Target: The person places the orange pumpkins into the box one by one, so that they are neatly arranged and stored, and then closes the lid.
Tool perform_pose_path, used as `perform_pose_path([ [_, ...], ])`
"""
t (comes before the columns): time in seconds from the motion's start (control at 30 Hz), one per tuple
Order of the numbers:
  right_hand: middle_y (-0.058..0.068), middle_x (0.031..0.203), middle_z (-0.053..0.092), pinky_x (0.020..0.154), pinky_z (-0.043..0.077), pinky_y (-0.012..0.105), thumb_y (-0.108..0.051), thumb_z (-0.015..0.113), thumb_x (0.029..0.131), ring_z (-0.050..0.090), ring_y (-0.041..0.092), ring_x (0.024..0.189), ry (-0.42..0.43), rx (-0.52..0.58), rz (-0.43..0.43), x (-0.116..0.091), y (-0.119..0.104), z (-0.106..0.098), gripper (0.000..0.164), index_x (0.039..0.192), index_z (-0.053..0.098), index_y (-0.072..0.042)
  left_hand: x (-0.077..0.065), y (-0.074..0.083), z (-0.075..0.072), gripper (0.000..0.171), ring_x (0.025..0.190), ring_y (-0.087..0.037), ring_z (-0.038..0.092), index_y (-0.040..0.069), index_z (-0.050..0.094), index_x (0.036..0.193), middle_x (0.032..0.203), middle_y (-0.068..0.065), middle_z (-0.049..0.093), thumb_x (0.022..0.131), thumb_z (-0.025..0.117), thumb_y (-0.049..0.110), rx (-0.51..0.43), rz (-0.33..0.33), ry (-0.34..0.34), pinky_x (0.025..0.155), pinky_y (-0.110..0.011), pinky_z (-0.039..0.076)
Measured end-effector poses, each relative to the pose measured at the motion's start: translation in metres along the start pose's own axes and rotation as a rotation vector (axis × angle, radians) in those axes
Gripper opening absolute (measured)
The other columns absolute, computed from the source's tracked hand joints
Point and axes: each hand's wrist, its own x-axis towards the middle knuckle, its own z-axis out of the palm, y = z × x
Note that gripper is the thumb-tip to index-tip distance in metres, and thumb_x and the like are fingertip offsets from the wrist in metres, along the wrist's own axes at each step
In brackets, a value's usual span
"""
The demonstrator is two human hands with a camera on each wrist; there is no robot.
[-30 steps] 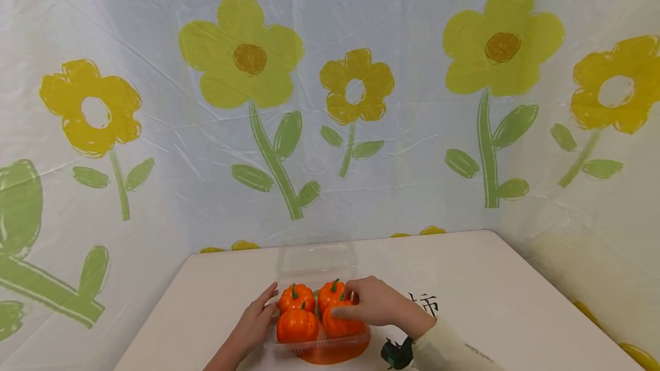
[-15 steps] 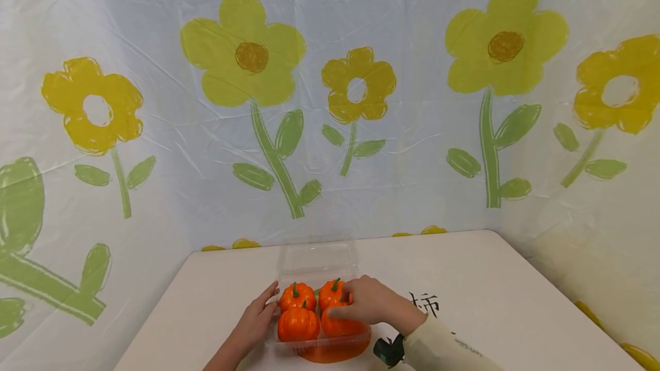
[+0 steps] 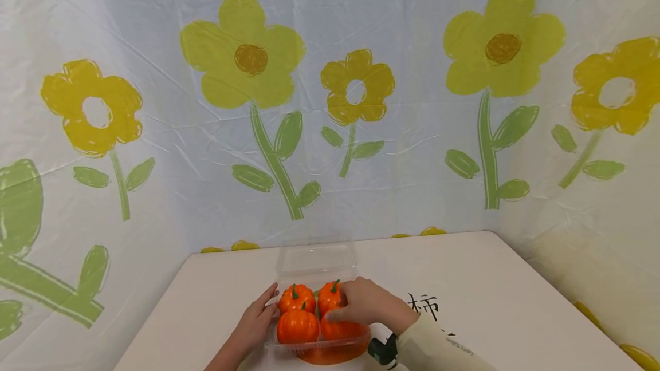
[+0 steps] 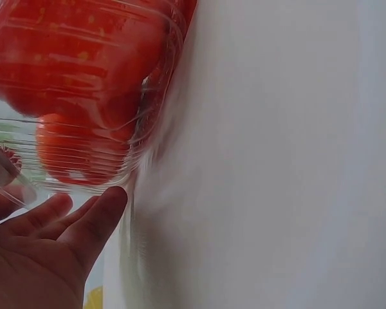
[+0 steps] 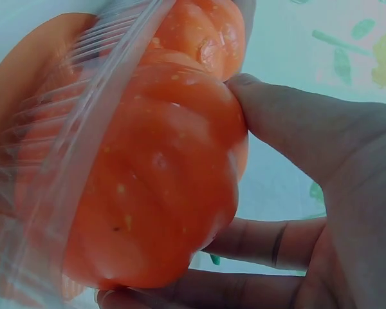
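Observation:
Several small orange pumpkins with green stems sit in an open clear plastic box (image 3: 309, 343). In the head view, the front right pumpkin (image 3: 344, 331) lies partly under my right hand (image 3: 368, 302). The right wrist view shows the thumb on one side of this pumpkin (image 5: 161, 174) and fingers around the other. My left hand (image 3: 255, 316) rests along the box's left side, its extended fingers touching the wall in the left wrist view. Beside the front right pumpkin stand the front left pumpkin (image 3: 298, 326), the back left pumpkin (image 3: 297, 299) and the back right pumpkin (image 3: 330, 296).
The box's clear lid (image 3: 317, 257) is folded back toward the rear of the white table (image 3: 454, 268). An orange printed shape (image 3: 330, 355) and black characters (image 3: 424, 305) mark the tabletop. A flower-print cloth (image 3: 402, 188) hangs behind and at both sides.
My right hand has shifted slightly left over the front right pumpkin, covering its stem, and the forearm has moved left with it. My left hand and the box stay put.

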Motion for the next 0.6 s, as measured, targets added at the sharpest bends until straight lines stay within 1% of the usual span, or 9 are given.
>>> perform_pose_path([
  [0.2, -0.006, 0.069, 0.056, 0.057, 0.045, 0.024, -0.053, 0.074, 0.076, 0.050, 0.011, 0.063, -0.008, -0.009, 0.042, 0.0014, -0.0024, 0.0011, 0.039, 0.083, 0.062, -0.017, 0.0003, 0.0007, 0.0001, 0.053, 0.126, -0.042, 0.053, 0.004, 0.033, 0.150, 0.145, -0.026, 0.045, 0.099, 0.038, 0.014, -0.011, 0.000, -0.007, 0.094, -0.049, 0.053],
  [0.33, -0.005, 0.069, 0.055, 0.057, 0.044, 0.025, -0.055, 0.074, 0.075, 0.049, 0.012, 0.064, -0.016, -0.032, 0.061, 0.0018, -0.0036, 0.0018, 0.042, 0.084, 0.061, -0.016, 0.0000, 0.0011, 0.0002, 0.053, 0.125, -0.042, 0.053, 0.003, 0.032, 0.150, 0.145, -0.026, 0.045, 0.098, 0.038, 0.014, -0.019, 0.014, -0.006, 0.092, -0.048, 0.054],
  [0.5, -0.005, 0.067, 0.053, 0.055, 0.042, 0.024, -0.054, 0.073, 0.077, 0.048, 0.011, 0.061, -0.027, -0.052, 0.042, 0.0004, -0.0055, 0.0004, 0.041, 0.083, 0.060, -0.016, 0.0001, -0.0001, 0.0001, 0.053, 0.125, -0.043, 0.053, 0.003, 0.032, 0.150, 0.145, -0.027, 0.044, 0.098, 0.039, 0.014, -0.026, 0.011, -0.002, 0.091, -0.048, 0.054],
  [0.6, -0.005, 0.064, 0.051, 0.053, 0.040, 0.024, -0.055, 0.071, 0.078, 0.046, 0.010, 0.058, -0.021, -0.063, 0.015, -0.0026, -0.0050, 0.0002, 0.040, 0.078, 0.058, -0.017, 0.0004, -0.0013, 0.0007, 0.054, 0.126, -0.042, 0.053, 0.004, 0.032, 0.150, 0.145, -0.026, 0.044, 0.098, 0.039, 0.015, -0.026, -0.006, -0.012, 0.093, -0.049, 0.053],
])
